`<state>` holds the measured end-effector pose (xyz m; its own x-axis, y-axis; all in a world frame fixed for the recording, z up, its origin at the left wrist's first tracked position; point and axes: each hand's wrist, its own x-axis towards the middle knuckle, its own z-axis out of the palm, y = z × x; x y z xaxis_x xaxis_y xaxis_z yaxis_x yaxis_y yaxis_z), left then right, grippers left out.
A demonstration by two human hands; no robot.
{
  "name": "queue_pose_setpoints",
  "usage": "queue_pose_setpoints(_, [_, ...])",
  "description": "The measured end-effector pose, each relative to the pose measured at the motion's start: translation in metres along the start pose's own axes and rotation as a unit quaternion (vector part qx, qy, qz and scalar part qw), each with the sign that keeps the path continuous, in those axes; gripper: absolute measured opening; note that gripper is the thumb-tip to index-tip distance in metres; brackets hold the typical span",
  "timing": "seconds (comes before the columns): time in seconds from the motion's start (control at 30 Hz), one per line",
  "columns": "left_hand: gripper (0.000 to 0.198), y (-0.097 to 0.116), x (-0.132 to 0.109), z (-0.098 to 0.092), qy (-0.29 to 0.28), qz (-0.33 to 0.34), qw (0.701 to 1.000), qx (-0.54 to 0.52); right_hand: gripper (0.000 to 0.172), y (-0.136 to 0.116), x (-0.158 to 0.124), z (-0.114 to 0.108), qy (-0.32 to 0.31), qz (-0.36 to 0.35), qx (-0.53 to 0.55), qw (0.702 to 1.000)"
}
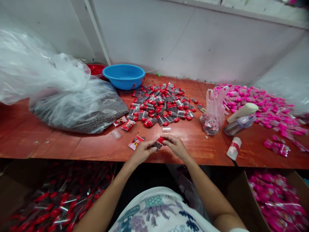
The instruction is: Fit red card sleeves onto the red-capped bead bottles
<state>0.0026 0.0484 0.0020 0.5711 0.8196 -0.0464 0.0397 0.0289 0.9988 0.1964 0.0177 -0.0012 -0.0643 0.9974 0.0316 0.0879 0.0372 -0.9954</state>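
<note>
A: Fig. – where's the capsule [159, 142] w.r.t. the hands?

B: Between them, just above the counter [72, 141] edge, at centre. Long axis approx. left–right: red cap toward right hand [175, 145], dark-filled clear body toward left hand [143, 150]. Both hands equally near; each touches one end.

A: Fingers?

B: Both sets closed in a pinch on the capsule; thumb and forefinger tips nearly meet around it. Nothing else held.

A: Nearby?

B: Red packet [135, 142] just left of left hand; capsule heap [161, 104] further back; blue bowl [124, 76] behind that.
</note>
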Motion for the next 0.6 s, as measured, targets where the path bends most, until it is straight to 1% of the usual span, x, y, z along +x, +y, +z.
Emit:
queue_pose_setpoints(0.1, [0.047, -0.001, -0.002, 0.001, -0.008, 0.002, 1.0, -0.005, 0.025, 0.0, -0.003, 0.001, 0.014, 0.003, 0.007, 1.0])
queue_pose_setpoints(0.2, [0.047, -0.005, -0.003, 0.005, 0.028, 0.004, 1.0, -0.015, 0.026, -0.002, -0.007, 0.004, 0.025, 0.008, 0.013, 1.0])
queue_pose_setpoints(0.27, [0.045, -0.008, -0.004, 0.008, 0.051, 0.002, 0.998, -0.022, 0.026, -0.003, -0.009, 0.007, 0.038, 0.0, -0.004, 0.999])
queue_pose_setpoints(0.37, [0.043, -0.01, -0.005, 0.01, 0.056, 0.005, 0.998, -0.036, 0.025, -0.003, -0.011, 0.009, 0.056, -0.018, -0.031, 0.998])
queue_pose_setpoints(0.43, [0.043, -0.01, -0.006, 0.009, 0.06, -0.006, 0.997, -0.049, 0.025, -0.002, -0.011, 0.008, 0.052, -0.008, -0.011, 0.999])
queue_pose_setpoints(0.53, [0.044, -0.009, -0.007, 0.007, 0.072, -0.028, 0.995, -0.064, 0.027, 0.001, -0.011, 0.007, 0.035, 0.028, 0.042, 0.998])
queue_pose_setpoints(0.6, [0.043, -0.008, -0.008, 0.005, 0.072, -0.028, 0.995, -0.057, 0.029, 0.004, -0.011, 0.008, 0.038, 0.042, 0.061, 0.997])
